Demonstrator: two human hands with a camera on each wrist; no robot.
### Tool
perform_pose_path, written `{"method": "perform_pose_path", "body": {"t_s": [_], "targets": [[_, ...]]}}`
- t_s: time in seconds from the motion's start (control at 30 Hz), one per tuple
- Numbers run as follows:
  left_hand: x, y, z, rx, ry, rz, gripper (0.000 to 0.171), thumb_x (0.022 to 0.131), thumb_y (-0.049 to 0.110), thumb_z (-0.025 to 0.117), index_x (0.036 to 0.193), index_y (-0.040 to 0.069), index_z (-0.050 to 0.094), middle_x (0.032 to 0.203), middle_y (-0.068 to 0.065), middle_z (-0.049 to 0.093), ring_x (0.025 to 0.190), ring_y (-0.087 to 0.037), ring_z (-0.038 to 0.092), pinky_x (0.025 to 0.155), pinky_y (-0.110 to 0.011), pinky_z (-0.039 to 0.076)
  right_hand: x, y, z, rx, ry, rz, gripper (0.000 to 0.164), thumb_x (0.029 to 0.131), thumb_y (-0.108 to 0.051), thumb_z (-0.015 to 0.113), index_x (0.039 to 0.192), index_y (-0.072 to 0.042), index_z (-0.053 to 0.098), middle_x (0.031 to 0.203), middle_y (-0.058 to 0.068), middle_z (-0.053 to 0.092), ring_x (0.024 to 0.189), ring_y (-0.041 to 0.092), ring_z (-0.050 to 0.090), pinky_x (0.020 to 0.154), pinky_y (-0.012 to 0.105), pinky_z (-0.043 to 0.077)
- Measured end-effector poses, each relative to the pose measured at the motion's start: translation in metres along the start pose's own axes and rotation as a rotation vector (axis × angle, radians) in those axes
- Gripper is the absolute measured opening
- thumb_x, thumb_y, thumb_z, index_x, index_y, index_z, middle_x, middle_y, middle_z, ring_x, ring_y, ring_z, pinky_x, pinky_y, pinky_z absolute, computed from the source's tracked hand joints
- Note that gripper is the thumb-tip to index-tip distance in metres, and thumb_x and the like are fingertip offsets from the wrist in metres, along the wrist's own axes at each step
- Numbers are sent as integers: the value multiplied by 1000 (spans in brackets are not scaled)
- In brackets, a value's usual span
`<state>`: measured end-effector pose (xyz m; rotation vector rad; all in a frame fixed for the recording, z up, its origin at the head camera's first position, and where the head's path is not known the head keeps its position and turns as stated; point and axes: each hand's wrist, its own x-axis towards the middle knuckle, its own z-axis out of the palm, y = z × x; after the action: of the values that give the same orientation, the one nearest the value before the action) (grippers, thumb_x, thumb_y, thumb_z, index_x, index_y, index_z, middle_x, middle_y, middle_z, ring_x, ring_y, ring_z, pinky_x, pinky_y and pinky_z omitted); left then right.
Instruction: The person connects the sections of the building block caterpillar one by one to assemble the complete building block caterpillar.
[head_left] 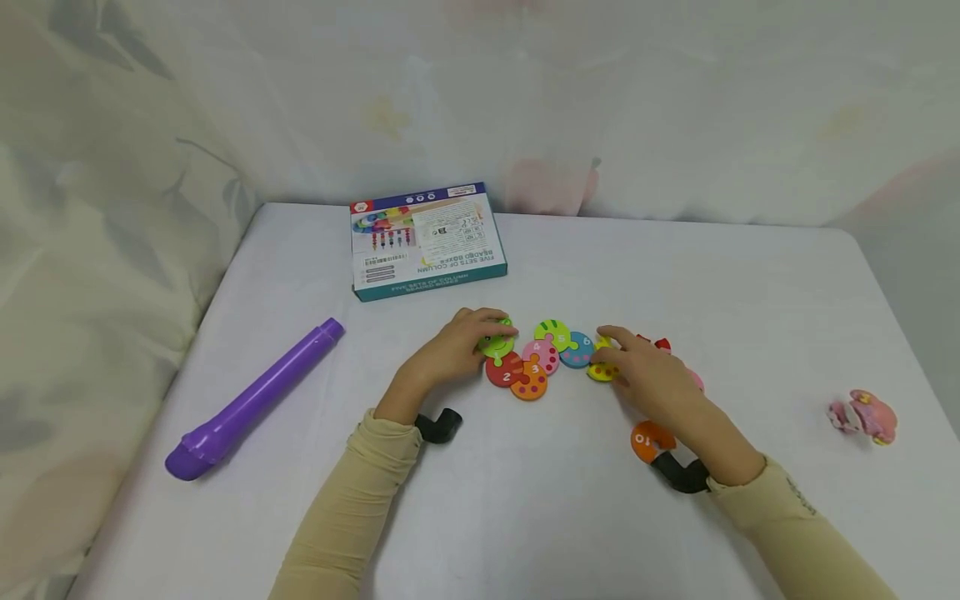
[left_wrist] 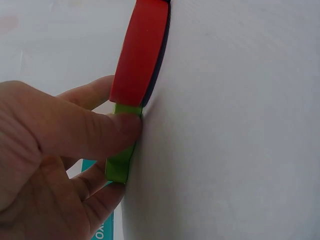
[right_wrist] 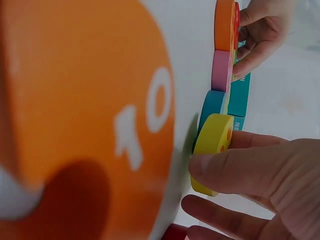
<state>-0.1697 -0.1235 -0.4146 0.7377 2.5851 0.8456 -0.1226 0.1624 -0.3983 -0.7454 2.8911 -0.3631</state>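
Note:
My left hand (head_left: 456, 346) grips a green puzzle piece with a smiling face (head_left: 495, 347), the head of a caterpillar. Its thumb lies across the green edge in the left wrist view. A red piece (head_left: 504, 371) marked 2 joins the head. From there an orange piece (head_left: 529, 383), a pink piece (head_left: 542, 355), a striped green piece (head_left: 552, 333) and a blue piece (head_left: 577, 350) follow in a winding row. At the row's right end my right hand (head_left: 652, 379) pinches a yellow spotted piece (right_wrist: 214, 137) between thumb and fingers, slightly tilted against the blue one.
An orange piece (head_left: 648, 438) marked 10 lies below my right wrist. Red and pink (head_left: 697, 380) pieces show partly behind the right hand. A box (head_left: 427, 242) lies at the back, a purple microphone-shaped tube (head_left: 258, 400) at left, a small pink figure (head_left: 866, 416) at right.

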Motion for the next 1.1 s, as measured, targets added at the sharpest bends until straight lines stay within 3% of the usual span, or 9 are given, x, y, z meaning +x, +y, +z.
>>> {"method": "perform_pose_path", "body": {"t_s": [0.23,0.43,0.63,0.77,0.93,1.1], "targets": [[0,0,0,-3,-2,0,49,82,-7,55,124,18,61,135,-3,45,117,-22,38,97,-33,38,2,0,4,102,-38,27,39,79,-10,72,116,-7,61,138,16,41,115,34,49,82,44,50],[0,-1,1,-7,0,0,48,82,-7,55,123,18,61,135,-3,45,117,-22,38,97,-34,38,4,1,8,145,-19,54,51,78,-23,74,120,-2,56,132,17,47,121,33,44,93,47,42],[0,-1,2,1,6,8,48,82,-7,55,123,18,61,135,-3,46,116,-22,39,97,-33,38,-2,11,-1,162,79,85,46,80,-19,72,120,-3,56,128,15,49,115,33,48,87,50,45],[0,-2,1,-2,8,7,49,82,-7,55,123,19,61,135,-3,45,116,-22,38,97,-34,38,-11,25,-10,112,149,173,48,77,-17,74,118,-2,56,123,18,51,107,36,47,81,52,47],[1,-2,1,-4,-3,-13,49,82,-6,56,124,20,60,136,-1,45,117,-20,37,97,-33,38,-18,37,-16,17,74,359,65,74,-36,75,122,0,52,120,26,50,101,43,45,70,53,48],[2,-2,2,1,1,-7,49,82,-6,56,123,20,61,135,-2,45,117,-21,38,97,-33,39,-13,40,-14,9,4,458,71,71,-53,71,112,2,54,99,22,56,81,34,54,50,39,46]]}}
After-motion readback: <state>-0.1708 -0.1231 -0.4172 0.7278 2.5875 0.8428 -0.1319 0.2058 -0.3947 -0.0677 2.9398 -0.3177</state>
